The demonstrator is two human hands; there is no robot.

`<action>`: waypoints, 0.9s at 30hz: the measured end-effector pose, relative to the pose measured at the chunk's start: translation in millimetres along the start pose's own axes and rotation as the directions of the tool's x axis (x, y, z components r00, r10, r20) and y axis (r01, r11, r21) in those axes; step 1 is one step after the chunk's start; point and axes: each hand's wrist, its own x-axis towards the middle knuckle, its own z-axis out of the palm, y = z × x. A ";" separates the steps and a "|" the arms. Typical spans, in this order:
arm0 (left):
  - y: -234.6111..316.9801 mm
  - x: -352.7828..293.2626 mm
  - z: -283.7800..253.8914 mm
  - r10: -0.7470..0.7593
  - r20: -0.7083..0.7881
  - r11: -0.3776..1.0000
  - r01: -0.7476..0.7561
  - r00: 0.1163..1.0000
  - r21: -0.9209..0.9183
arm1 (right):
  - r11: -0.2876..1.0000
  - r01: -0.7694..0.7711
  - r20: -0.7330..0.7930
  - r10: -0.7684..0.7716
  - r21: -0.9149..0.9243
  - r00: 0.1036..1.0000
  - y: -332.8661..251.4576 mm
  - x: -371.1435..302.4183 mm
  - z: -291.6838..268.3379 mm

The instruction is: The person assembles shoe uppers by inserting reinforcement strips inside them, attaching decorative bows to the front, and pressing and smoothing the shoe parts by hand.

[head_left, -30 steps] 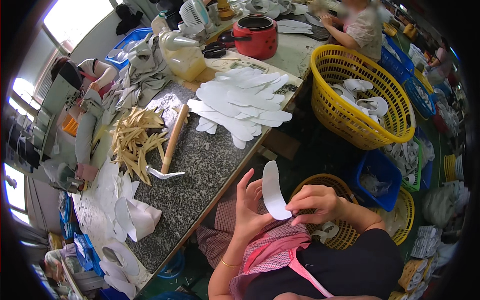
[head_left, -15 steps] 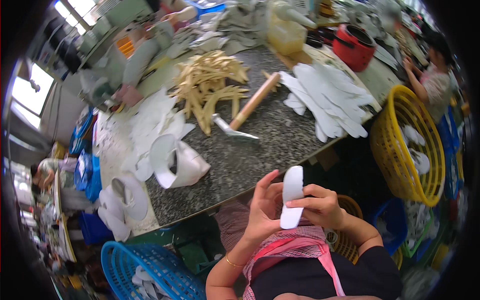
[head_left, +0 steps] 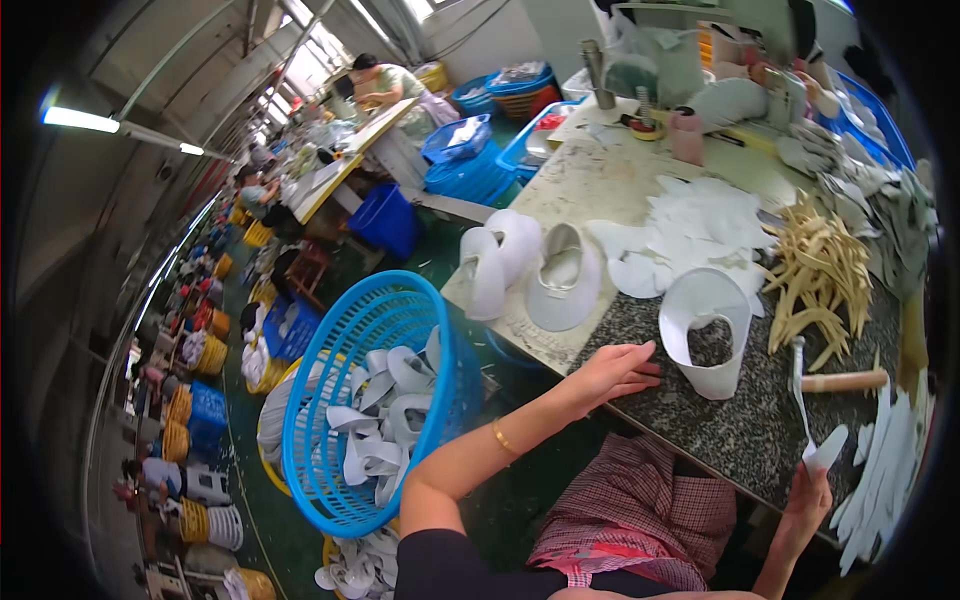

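My left hand (head_left: 615, 375) reaches over the front edge of the dark speckled worktop, fingers stretched out and holding nothing. Just right of its fingertips stands a white shoe upper (head_left: 728, 362), its wide opening turned up. My right hand (head_left: 803, 500), lower right, is closed on a flat white rounded piece (head_left: 826, 448), which sticks up past the fingers. Next to that piece lies a hammer (head_left: 845, 381) with a wooden handle and a metal head. Left of the standing upper, more white shoe uppers (head_left: 565, 300) rest on the pale part of the table.
Tan curved strips (head_left: 815, 270) are heaped behind the hammer. Flat white cut pieces (head_left: 700, 230) lie at the back, with more long ones (head_left: 880, 480) at far right. A blue basket (head_left: 460, 380) of white pieces stands left of the table. Other people work farther away.
My view has swung left. My left hand has let go of the white piece and moved away toward the standing upper. The right hand keeps the piece, now close to the hammer.
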 end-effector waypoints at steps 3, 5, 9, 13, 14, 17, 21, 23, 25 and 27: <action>24.0 24.3 4.4 -0.036 -0.033 0.998 0.037 0.999 0.057 | 0.992 -0.080 0.023 0.082 -0.098 0.996 22.5 3.0 -21.3; 29.9 45.5 14.7 -0.075 -0.019 0.972 0.077 0.997 0.221 | 0.973 -0.119 0.049 0.131 -0.197 0.990 28.1 -4.1 -32.6; 18.6 69.7 35.1 0.207 0.073 0.896 -0.219 0.976 0.386 | 0.879 0.112 0.152 -0.046 -0.463 0.987 0.9 -30.7 9.3; 5.8 54.9 44.3 0.506 0.030 0.726 -0.445 0.862 0.525 | 0.541 0.450 0.330 -0.308 -0.711 0.892 -17.5 -37.1 34.8; 19.9 36.2 66.5 0.603 0.046 0.652 -0.526 0.796 0.547 | 0.450 0.545 0.411 -0.367 -0.707 0.835 -15.9 -34.1 34.5; 1.1 25.9 84.1 0.662 0.153 0.549 -0.614 0.734 0.568 | 0.052 0.788 0.687 -0.456 -0.614 0.566 -12.0 -23.5 26.1; -19.3 11.6 95.0 0.633 0.319 0.333 -0.621 0.705 0.710 | -0.079 0.797 0.742 -0.430 -0.599 0.515 -3.6 -22.4 5.1; 2.4 1.9 99.8 0.423 0.373 0.476 -0.553 0.826 0.684 | -0.078 0.789 0.740 -0.414 -0.609 0.530 -4.6 -24.8 -2.1; 15.0 -3.5 106.2 0.159 0.385 0.632 -0.393 0.909 0.668 | -0.041 0.782 0.719 -0.426 -0.622 0.550 -7.3 -26.0 -5.4; 22.2 3.3 102.0 0.104 0.444 0.548 -0.424 0.890 0.721 | 0.037 0.720 0.628 -0.460 -0.693 0.628 -7.6 -30.1 -10.4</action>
